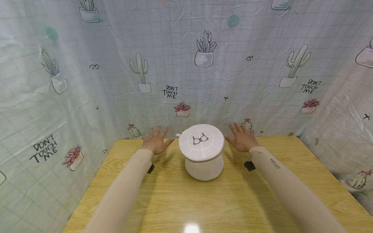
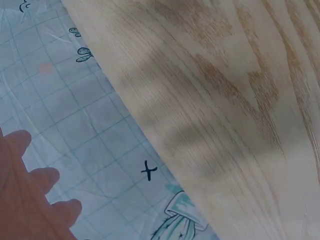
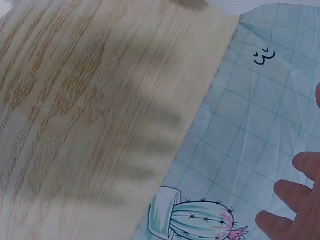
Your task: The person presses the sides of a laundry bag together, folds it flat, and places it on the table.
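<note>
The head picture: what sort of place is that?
Probably an indoor work booth: a pale, cactus-printed, plastic-looking curtain hangs behind and along both sides of a yellowish wood-grain table, with a white, round-topped mesh bag on it.

The head camera looks from above, forward and downward, and it sees the table (image 1: 186, 200) and the printed curtain (image 1: 172, 48) from some distance. Each wrist camera is much nearer and faces the table slantwise, the left one beside the left hand (image 1: 155, 142), the right one beside the right hand (image 1: 243, 139). Both share with the head view the table's far edge, against the curtain
</note>
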A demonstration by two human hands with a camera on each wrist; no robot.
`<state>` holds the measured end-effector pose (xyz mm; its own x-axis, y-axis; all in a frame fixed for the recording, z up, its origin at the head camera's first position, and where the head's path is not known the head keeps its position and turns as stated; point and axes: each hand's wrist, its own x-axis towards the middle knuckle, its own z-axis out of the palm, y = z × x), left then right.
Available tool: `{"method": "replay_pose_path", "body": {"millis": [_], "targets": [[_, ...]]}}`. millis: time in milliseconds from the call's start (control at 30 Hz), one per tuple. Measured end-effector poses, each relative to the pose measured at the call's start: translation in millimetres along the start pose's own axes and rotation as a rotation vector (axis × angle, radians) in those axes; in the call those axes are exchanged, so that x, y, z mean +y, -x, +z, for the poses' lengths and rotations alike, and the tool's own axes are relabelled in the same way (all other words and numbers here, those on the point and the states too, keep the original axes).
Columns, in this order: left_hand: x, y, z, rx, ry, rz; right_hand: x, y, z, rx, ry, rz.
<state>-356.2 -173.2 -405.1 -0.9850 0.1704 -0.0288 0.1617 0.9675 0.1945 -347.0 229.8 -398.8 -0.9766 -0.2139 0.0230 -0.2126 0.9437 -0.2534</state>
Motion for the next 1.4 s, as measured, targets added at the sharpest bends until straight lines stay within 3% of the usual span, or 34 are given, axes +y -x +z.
{"method": "replay_pose_path", "body": {"millis": [433, 1067, 1400], "targets": [[-8.3, 14.9, -7.9, -0.002, -0.002, 0.066, -2, 4.6, -3, -0.014, -0.011, -0.04], [0.7, 33.1, -21.1, 0.039, -0.001, 0.208, -13, 21.8, -25, 0.005, -0.021, -0.162], [3.1, 39.3, -25.6, 0.061, 0.003, 0.251, -20, 32.8, -33, 0.025, -0.007, -0.239]]}}
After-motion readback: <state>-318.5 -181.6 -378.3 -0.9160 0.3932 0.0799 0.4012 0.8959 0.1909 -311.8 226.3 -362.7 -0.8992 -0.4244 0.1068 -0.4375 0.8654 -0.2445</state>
